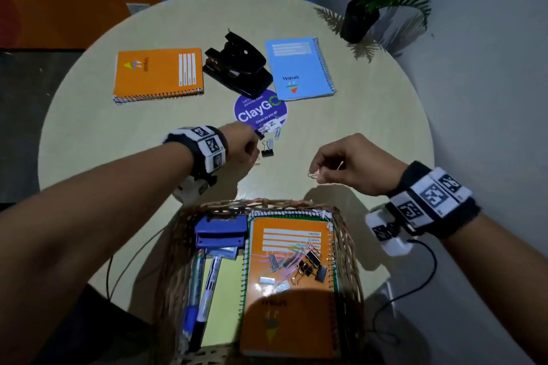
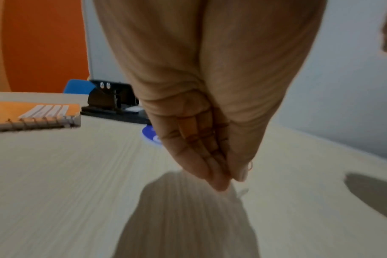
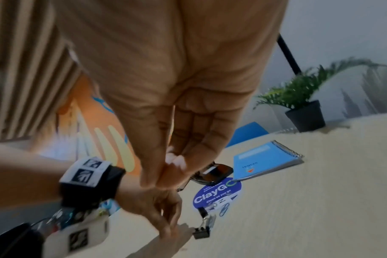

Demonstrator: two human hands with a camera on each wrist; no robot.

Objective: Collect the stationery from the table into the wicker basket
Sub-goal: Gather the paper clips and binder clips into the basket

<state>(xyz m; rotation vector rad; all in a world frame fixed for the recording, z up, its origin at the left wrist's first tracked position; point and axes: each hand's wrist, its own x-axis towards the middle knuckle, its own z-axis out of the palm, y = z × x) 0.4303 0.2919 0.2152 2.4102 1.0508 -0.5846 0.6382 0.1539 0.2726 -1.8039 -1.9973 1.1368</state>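
Observation:
My right hand (image 1: 318, 176) hovers just beyond the wicker basket (image 1: 347, 234) and pinches a copper paper clip (image 1: 312, 176) between thumb and fingertips (image 3: 152, 178). My left hand (image 1: 256, 154) is low over the table with its fingertips (image 2: 219, 185) bunched together. A small copper paper clip (image 2: 250, 165) shows at its thumb. A black binder clip (image 1: 267, 151) lies just right of that hand. More clips (image 1: 277, 133) lie on the purple sticker (image 1: 261, 108). An orange notebook (image 1: 158, 72), a black hole punch (image 1: 237, 65) and a blue notebook (image 1: 299, 68) lie farther back.
The basket at the near table edge holds an orange notebook (image 1: 290, 281) with several clips on it, a blue punch (image 1: 221, 231), markers and a yellow pad. A potted plant (image 1: 358, 21) stands at the far right edge. A cable (image 1: 427, 275) hangs from my right wrist.

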